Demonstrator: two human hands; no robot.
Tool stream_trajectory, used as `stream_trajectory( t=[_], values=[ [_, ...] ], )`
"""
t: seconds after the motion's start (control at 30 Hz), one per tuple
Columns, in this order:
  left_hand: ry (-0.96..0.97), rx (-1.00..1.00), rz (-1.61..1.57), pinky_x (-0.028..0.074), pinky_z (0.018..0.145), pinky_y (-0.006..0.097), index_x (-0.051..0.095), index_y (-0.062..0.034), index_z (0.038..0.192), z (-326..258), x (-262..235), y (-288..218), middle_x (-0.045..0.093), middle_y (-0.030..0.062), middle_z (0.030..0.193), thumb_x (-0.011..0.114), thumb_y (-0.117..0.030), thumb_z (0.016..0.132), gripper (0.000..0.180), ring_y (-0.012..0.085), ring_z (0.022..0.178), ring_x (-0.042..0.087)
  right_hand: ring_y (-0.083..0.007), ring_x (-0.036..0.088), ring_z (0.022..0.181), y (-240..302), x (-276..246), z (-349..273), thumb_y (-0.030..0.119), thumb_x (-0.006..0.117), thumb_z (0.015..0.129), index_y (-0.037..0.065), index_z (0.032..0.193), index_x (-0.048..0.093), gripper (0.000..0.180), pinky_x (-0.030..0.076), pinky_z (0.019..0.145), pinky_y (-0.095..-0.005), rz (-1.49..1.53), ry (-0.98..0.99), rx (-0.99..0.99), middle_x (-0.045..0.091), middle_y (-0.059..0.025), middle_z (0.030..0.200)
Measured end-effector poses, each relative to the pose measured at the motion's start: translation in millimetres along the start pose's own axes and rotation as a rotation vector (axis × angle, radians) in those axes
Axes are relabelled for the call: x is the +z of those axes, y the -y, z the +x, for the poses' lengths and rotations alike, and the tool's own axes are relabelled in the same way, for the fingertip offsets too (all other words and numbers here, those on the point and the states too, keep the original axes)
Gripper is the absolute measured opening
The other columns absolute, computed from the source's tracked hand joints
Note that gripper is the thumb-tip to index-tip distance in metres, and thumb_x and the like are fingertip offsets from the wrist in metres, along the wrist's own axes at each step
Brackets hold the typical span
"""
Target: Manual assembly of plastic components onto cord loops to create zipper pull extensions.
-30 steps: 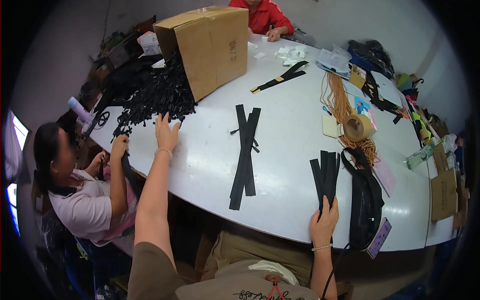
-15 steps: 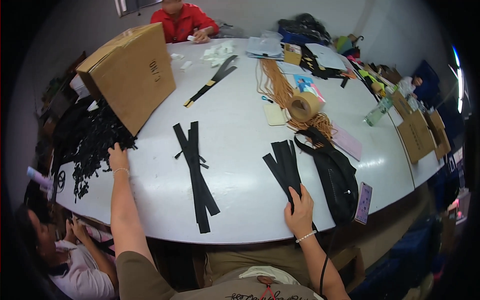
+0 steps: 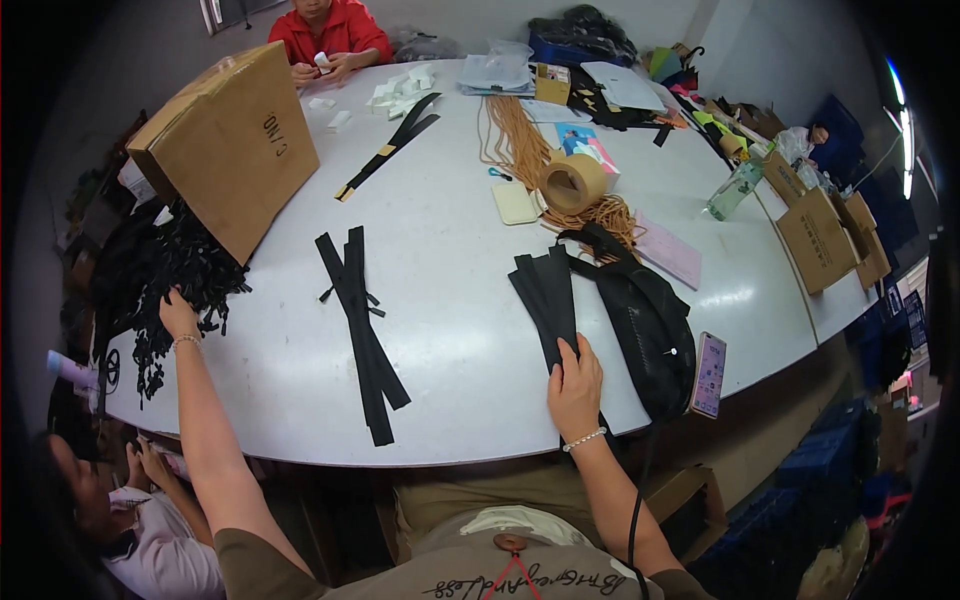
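My left hand [image 3: 180, 318] reaches into the pile of small black zipper pulls [image 3: 205, 255] at the left. Its fingers are bent close together, and their tips are partly lost among the black pieces. My right hand [image 3: 575, 388] is closed over the near part of a fanned bundle of black zippers [image 3: 546, 295], which lies on the table. Between my hands, two long black zippers [image 3: 362, 335] lie crossed, with small pulls sticking out at their sides.
A tall cardboard box [image 3: 235, 150] stands beside the pile. Right of my right hand are a black bag [image 3: 645, 335] and a phone [image 3: 708, 375]. Beyond lie a tape roll [image 3: 574, 184], brown cords [image 3: 515, 140] and a bottle [image 3: 735, 190]. Another person [image 3: 335, 40] sits across the white table [image 3: 450, 300].
My left hand has moved left, deeper into the pile. My right hand stays on the zipper bundle. The whole view has shifted slightly; the person opposite now holds a white piece with both hands.
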State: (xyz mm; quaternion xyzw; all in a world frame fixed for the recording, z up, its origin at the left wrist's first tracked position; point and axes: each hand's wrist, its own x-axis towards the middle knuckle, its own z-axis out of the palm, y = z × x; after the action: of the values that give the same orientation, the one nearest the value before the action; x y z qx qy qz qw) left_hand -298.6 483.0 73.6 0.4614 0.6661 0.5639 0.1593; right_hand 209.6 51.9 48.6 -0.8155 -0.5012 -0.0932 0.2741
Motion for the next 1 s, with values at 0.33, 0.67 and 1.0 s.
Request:
stream_trajectory(
  t=[0.33, 0.67, 1.0],
  values=[
    [0.707, 0.172, -0.042, 0.032, 0.038, 0.026, 0.060, 0.0006, 0.091, -206, 66, -181, 0.047, 0.0015, 0.054, 0.045, -0.020, 0.088, 0.025, 0.0095, 0.043, 0.041, -0.0348, 0.049, 0.102, -9, -8, 3, 0.008, 0.063, 0.076, 0.000, 0.101, 0.054, 0.028, 0.039, 0.087, -0.0418, -0.015, -0.065, -0.001, 0.048, -0.0201, 0.114],
    [1.178, 0.173, 0.253, 0.049, 0.055, 0.031, 0.057, 0.0030, 0.107, -392, 128, -219, 0.063, 0.0147, 0.078, 0.053, -0.030, 0.088, 0.038, 0.0186, 0.056, 0.059, -0.0286, 0.054, 0.077, -14, -11, 9, 0.012, 0.066, 0.072, 0.002, 0.087, 0.055, 0.022, 0.046, 0.066, -0.0373, 0.003, -0.100, -0.015, 0.051, -0.0130, 0.083],
    [1.120, 0.174, -0.100, 0.048, 0.078, 0.030, 0.057, 0.0024, 0.112, -411, 102, -200, 0.063, 0.0119, 0.096, 0.047, -0.029, 0.093, 0.039, 0.0178, 0.088, 0.059, -0.0284, 0.056, 0.065, -22, -20, 16, 0.007, 0.059, 0.074, 0.005, 0.082, 0.060, 0.008, 0.047, 0.054, -0.0349, 0.121, -0.095, 0.023, 0.053, -0.0104, 0.075]
  ],
)
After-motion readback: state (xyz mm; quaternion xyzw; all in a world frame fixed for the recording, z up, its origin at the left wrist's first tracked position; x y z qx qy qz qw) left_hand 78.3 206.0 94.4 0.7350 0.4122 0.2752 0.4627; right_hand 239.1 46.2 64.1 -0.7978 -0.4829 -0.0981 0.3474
